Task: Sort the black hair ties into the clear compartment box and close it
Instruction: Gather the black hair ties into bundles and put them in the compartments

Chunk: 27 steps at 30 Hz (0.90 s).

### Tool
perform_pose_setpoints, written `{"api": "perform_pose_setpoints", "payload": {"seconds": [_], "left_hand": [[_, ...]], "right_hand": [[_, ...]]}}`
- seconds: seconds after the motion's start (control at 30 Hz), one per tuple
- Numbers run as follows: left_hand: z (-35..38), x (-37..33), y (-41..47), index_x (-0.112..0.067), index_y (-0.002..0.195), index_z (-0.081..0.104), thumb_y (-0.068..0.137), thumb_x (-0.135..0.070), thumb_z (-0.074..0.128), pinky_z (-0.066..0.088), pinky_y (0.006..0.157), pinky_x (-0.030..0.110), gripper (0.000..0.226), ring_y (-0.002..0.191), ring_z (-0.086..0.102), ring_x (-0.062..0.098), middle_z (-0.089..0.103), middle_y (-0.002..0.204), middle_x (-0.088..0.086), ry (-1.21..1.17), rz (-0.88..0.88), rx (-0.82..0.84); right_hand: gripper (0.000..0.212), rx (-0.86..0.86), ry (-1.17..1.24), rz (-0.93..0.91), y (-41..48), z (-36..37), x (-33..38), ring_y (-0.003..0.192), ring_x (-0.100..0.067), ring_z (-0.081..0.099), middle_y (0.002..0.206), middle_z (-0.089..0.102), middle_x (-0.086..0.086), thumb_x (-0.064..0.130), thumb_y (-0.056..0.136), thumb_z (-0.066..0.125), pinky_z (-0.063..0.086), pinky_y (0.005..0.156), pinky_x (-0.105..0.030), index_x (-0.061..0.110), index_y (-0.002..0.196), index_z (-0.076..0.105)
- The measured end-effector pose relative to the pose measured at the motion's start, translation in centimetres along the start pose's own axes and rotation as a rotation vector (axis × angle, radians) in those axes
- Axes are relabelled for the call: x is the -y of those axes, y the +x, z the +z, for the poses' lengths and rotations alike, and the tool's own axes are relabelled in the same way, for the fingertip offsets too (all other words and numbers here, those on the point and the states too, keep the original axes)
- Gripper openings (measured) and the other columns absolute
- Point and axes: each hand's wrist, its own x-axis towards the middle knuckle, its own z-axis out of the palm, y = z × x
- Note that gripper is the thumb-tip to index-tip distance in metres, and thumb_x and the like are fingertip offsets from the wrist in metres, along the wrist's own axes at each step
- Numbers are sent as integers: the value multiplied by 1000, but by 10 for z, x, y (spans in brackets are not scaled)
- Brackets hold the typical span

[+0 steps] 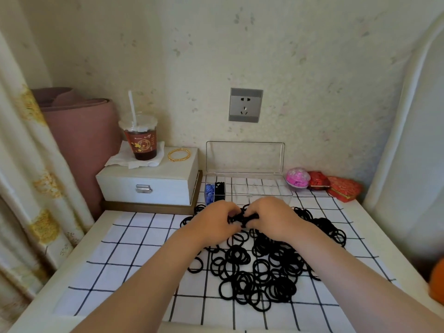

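Above the loose pile (262,267), left grip (216,222) and right grip (271,217) both pinch one black bunch (242,217), fingertips hidden

Loose black hair ties (259,267) before open clear box (247,186)

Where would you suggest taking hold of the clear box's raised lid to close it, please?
Pinch the lid at the middle of its free top edge, coming from above and in front. It stands upright, hinged along the back of the clear compartment box, so that edge should swing forward and down. The left hand and right hand both grip a bunch of black hair ties.
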Motion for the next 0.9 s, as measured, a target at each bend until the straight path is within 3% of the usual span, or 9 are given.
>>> {"api": "perform_pose_setpoints", "payload": {"seconds": [0.1, 0.2, 0.27, 0.37, 0.47, 0.63, 0.8, 0.9], "left_hand": [[-7, -1, 0, -28, 129, 59, 88, -26, 69, 44, 89, 19, 42, 105, 59, 5, 64, 113, -12, -174, -18, 2], [-13, -1, 0, -26, 129, 60, 89, -20, 68, 47, 81, 18, 41, 92, 65, 9, 68, 98, -7, -333, -74, -31], [-14, 1, 0, -26, 123, 64, 89, -19, 68, 52, 87, 24, 35, 94, 68, 14, 71, 100, -1, -408, -130, -55], [-13, 6, 0, -28, 108, 72, 88, -19, 69, 56, 91, 33, 22, 92, 70, 12, 74, 97, -3, -486, -182, -69], [-11, 7, 1, -24, 102, 73, 89, -15, 68, 59, 84, 27, 16, 85, 70, 11, 73, 94, -2, -565, -252, -87], [-5, 9, 5, -17, 104, 72, 91, -10, 66, 59, 84, 28, 16, 91, 69, 15, 70, 101, 4, -638, -369, -152], [-4, 12, 11, -15, 101, 74, 93, -8, 62, 60, 79, 29, 16, 95, 70, 18, 69, 110, 9, -732, -461, -197], [-6, 5, 7, -9, 109, 71, 94, -6, 60, 60, 78, 27, 18, 94, 72, 18, 72, 106, 13, -908, -464, -77]], "right_hand": [[12, -20, 443, 89, -2, -6, 3, 75, -8, 67, 80, 73, 9, 30, 82, 76, 52, 69, -26, 29, 94, 78], [8, -5, 721, 181, -6, -8, 4, 72, -12, 67, 84, 76, 2, 28, 83, 77, 55, 67, -31, 28, 91, 79], [12, 10, 836, 227, -8, -7, 5, 70, -13, 62, 87, 76, 0, 25, 84, 77, 51, 62, -31, 27, 96, 78], [20, 29, 916, 278, -10, -4, 7, 67, -11, 64, 91, 76, 2, 23, 84, 78, 49, 56, -26, 24, 104, 76], [20, 34, 962, 329, -10, -4, 8, 65, -11, 68, 89, 76, 0, 21, 84, 78, 47, 52, -24, 20, 104, 75], [20, 11, 1053, 329, -8, -7, 10, 54, -9, 59, 89, 77, -5, 11, 82, 79, 46, 49, -22, 17, 101, 76], [22, -131, 1123, 343, -5, -10, 9, 67, -14, 71, 87, 76, -8, 2, 80, 79, 53, 57, -23, 11, 99, 74], [18, -173, 1275, 342, -5, -13, 14, 69, -17, 71, 82, 76, -8, -2, 80, 77, 55, 57, -22, 7, 95, 74]]}}
